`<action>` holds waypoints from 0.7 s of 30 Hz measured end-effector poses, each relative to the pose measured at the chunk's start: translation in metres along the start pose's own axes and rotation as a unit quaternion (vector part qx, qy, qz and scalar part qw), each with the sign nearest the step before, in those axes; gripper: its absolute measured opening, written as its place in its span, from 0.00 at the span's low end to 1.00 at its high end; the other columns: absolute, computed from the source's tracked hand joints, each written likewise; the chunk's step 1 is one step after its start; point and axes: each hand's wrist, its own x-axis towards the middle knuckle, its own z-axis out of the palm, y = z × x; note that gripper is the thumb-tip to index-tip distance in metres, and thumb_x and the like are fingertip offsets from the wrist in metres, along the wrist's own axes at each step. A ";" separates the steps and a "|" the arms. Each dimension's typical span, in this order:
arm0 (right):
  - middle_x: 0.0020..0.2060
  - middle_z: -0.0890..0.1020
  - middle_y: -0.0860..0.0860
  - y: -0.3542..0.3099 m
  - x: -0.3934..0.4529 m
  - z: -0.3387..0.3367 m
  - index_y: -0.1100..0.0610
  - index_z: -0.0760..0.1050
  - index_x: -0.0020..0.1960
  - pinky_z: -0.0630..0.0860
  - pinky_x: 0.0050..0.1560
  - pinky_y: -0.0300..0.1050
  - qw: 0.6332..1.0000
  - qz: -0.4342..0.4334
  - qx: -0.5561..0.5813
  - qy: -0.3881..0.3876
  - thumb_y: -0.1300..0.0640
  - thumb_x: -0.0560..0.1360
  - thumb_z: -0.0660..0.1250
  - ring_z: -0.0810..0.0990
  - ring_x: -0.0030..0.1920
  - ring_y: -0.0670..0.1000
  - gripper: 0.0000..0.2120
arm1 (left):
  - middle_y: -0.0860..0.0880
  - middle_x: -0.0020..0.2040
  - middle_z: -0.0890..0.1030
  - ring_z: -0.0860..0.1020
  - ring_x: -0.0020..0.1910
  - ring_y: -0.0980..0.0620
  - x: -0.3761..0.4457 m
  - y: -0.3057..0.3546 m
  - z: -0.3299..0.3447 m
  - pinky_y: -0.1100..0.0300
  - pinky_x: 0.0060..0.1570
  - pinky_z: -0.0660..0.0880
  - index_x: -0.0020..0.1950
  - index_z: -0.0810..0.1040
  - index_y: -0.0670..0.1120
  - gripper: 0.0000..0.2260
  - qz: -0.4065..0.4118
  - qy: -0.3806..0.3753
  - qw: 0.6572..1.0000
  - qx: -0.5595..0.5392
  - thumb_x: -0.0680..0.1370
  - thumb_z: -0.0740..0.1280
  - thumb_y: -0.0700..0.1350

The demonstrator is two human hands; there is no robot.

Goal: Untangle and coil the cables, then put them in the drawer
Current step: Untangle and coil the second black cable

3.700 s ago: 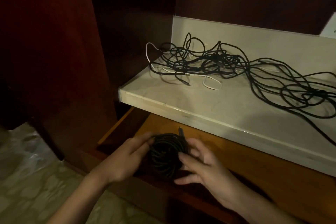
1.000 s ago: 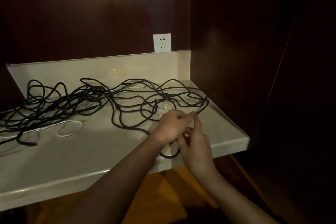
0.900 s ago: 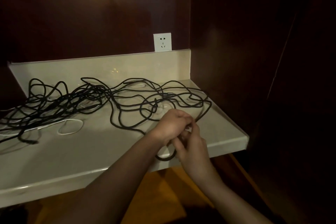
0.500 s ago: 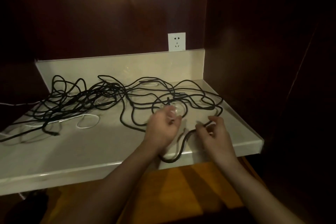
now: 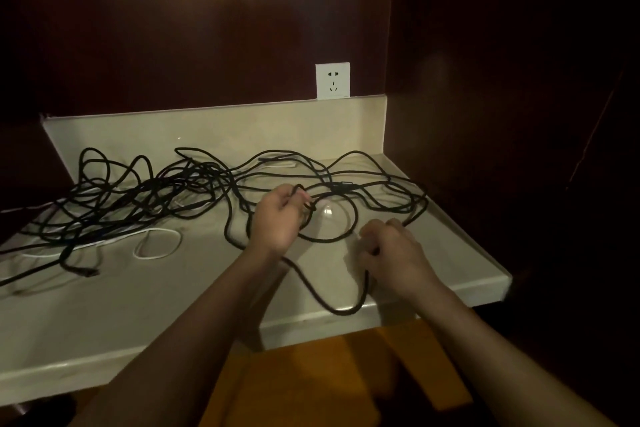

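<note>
Nothing readable is showing anywhere: the white wall socket (image 5: 332, 80) above the bench's (image 5: 173, 305) back right corner is carrying only plug holes, no lettering.

Tabletop (image 5: 104, 315): pale, stone-like slab with a raised back edge, set in a dark wooden recess.
Black cables (image 5: 145, 198): a loose tangle spread from the left edge to the right end; one loop hangs over the front edge.
White cable (image 5: 157, 246): thin, looped on the left, partly under the black ones.
</note>
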 end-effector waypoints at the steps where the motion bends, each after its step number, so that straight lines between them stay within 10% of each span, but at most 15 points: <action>1: 0.61 0.72 0.52 0.001 0.001 0.001 0.50 0.72 0.65 0.75 0.59 0.47 1.000 -0.001 -0.023 0.021 0.54 0.78 0.67 0.75 0.60 0.53 0.16 | 0.58 0.24 0.73 0.69 0.25 0.61 0.002 -0.002 -0.008 0.61 0.32 0.65 0.40 0.79 0.46 0.11 0.003 0.003 1.000 0.014 0.82 0.63 0.41; 6: 0.65 0.67 0.57 0.006 0.037 -0.017 0.55 0.65 0.70 0.73 0.58 0.52 0.963 -0.035 -0.111 0.243 0.45 0.78 0.64 0.68 0.63 0.58 0.25 | 0.53 0.29 0.79 0.79 0.34 0.49 0.001 -0.009 -0.020 0.53 0.44 0.76 0.43 0.81 0.43 0.13 0.011 -0.055 0.990 0.126 0.82 0.64 0.47; 12: 0.68 0.68 0.65 0.045 0.104 -0.031 0.64 0.62 0.70 0.70 0.59 0.54 0.947 0.259 0.112 0.154 0.49 0.81 0.62 0.70 0.66 0.67 0.25 | 0.49 0.54 0.80 0.80 0.52 0.47 -0.019 -0.001 -0.018 0.50 0.54 0.77 0.67 0.74 0.48 0.18 0.093 -0.011 0.952 0.293 0.80 0.65 0.54; 21: 0.48 0.76 0.60 0.058 0.114 -0.027 0.67 0.74 0.55 0.69 0.45 0.47 0.885 0.249 0.304 0.249 0.60 0.77 0.62 0.77 0.48 0.58 0.11 | 0.46 0.72 0.64 0.69 0.68 0.46 -0.038 -0.016 -0.001 0.52 0.65 0.71 0.81 0.52 0.49 0.38 0.122 -0.097 0.885 0.439 0.77 0.67 0.60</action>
